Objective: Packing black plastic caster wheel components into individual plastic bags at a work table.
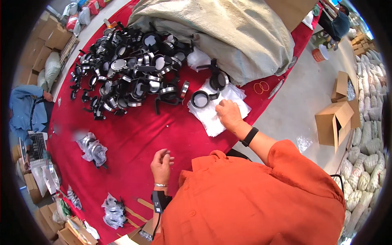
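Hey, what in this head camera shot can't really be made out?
- Right hand fingers on the stack of clear bags: seen from the back, so any grip is hidden.
- Big grey sack: contents covered.
- Wrapped bundles: plastic glare hides details.
- Pile of black round parts: too tangled to count.

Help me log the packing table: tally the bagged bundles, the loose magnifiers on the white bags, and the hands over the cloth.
Bagged bundles: 3
Loose magnifiers on the white bags: 2
Hands, left and right: 2
Total: 7

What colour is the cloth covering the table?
Red: the table cloth shows plainly in the head view, under the black parts.
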`<state>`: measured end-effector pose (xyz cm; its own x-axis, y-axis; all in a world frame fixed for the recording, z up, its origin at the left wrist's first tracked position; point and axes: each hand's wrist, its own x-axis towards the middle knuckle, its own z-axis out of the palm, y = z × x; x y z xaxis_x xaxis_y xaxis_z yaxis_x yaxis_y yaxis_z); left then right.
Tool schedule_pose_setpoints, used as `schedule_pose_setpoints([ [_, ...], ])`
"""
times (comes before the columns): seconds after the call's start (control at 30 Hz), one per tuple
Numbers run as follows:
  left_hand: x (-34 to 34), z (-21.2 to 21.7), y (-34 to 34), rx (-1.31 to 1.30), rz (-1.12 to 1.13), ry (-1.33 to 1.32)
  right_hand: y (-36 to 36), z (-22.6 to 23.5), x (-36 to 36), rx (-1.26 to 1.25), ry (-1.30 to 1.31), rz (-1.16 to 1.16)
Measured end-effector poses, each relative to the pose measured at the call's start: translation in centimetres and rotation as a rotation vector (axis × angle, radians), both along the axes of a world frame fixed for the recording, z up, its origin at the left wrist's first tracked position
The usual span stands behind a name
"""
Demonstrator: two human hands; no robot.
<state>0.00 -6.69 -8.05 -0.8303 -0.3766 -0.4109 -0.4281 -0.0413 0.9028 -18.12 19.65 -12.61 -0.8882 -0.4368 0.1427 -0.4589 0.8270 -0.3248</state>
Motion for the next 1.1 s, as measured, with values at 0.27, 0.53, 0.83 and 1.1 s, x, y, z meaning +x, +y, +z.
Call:
schedule_pose_setpoints([
  [0.27, 0.7, 1.1, 0.8, -0.006, 0.093, -0.038, 1.4, 3.0, -3.5, -0.145, -0.421, 0.248],
  [0.53, -5.0, 5.1, 3.7, 0.209, -0.095, 0.128, -6.5, 8.0, 0.9, -0.788, -0.383, 0.552],
  [0.83, -4.8, 7.0, 3.5, 0.477, 0.289, 0.378, -7.7, 8.9, -3.1, -1.012, -1.25, 0.176],
  [1.1, -4.0, 5.9, 1.6, -0.163, 0.57, 0.143, -9.4, 7.6, -3.5, -1.2, -1.486, 0.22],
])
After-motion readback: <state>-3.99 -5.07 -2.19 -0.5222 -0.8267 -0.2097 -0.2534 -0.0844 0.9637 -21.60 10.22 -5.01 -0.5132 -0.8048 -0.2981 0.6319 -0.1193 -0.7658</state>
